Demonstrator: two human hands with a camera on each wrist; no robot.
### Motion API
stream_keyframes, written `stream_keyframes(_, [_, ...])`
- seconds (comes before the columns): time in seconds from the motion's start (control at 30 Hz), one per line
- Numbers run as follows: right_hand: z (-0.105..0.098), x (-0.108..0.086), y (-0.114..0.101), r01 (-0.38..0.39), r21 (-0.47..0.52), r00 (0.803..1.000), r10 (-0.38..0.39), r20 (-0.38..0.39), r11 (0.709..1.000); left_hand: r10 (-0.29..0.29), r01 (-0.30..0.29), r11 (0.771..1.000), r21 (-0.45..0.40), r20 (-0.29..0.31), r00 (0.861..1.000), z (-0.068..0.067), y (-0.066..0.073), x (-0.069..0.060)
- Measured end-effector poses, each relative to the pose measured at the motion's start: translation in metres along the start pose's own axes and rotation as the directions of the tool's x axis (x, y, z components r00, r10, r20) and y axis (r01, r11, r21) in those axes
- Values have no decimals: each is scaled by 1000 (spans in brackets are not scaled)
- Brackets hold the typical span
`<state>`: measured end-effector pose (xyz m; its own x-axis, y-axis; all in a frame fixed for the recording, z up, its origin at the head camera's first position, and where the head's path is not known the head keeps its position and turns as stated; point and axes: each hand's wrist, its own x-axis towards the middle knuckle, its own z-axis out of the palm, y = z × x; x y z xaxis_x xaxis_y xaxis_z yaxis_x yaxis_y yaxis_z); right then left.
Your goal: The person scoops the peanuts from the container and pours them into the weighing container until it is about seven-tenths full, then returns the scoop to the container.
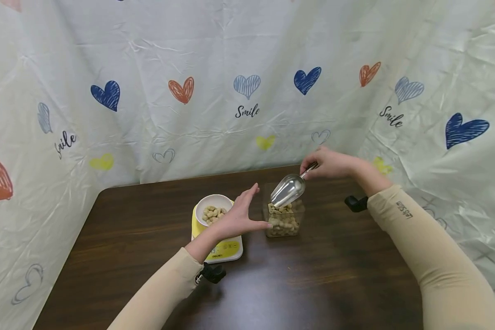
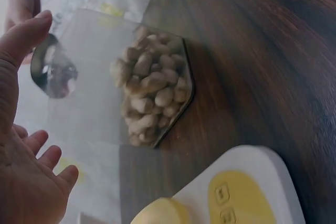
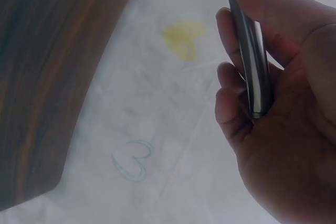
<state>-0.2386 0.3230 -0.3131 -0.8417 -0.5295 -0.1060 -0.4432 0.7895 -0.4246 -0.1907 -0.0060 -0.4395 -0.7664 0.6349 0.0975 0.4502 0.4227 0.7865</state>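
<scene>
Left of centre, head view: white bowl (image 1: 214,197), partly filled with unshelled peanuts (image 1: 211,213), seated on a yellow-and-white digital scale (image 1: 231,249). Scale rests on the dark wood-grain counter (image 1: 148,243); its display is partly covered by the left wrist.

Centre: left grip (image 1: 239,215) released, fingers extended, thumb spread wide of them. It reaches across the bowl's right side toward the next container; thumb tip at that container's near left edge, contact cannot be told.

Right of centre: clear square-sided container (image 1: 301,216), upright on the counter, more unshelled peanuts (image 1: 284,223) in its lower part. Metal scoop (image 1: 288,190) slants over its mouth, tip toward lower left; tip contact with the peanuts unclear.

Farther right: right grip (image 1: 327,163) grasping the scoop's handle, fingers curled round it, thumb along it (right-wrist view).
</scene>
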Motion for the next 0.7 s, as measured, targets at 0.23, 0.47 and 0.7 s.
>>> stream_keyframes(0.23, [9,5,-1,0,-80,1000,0,1,997,-59,60,998,-16,19,998,14,0,16])
stream_keyframes(0.47, [17,11,-6,43,-173,998,-49,-35,984,-104,106,993,-45,39,994,17,-5,29])
stream_keyframes(0.7, [23,17,-14,84,-239,992,-104,-69,967,-99,101,994,-52,48,994,16,-8,33])
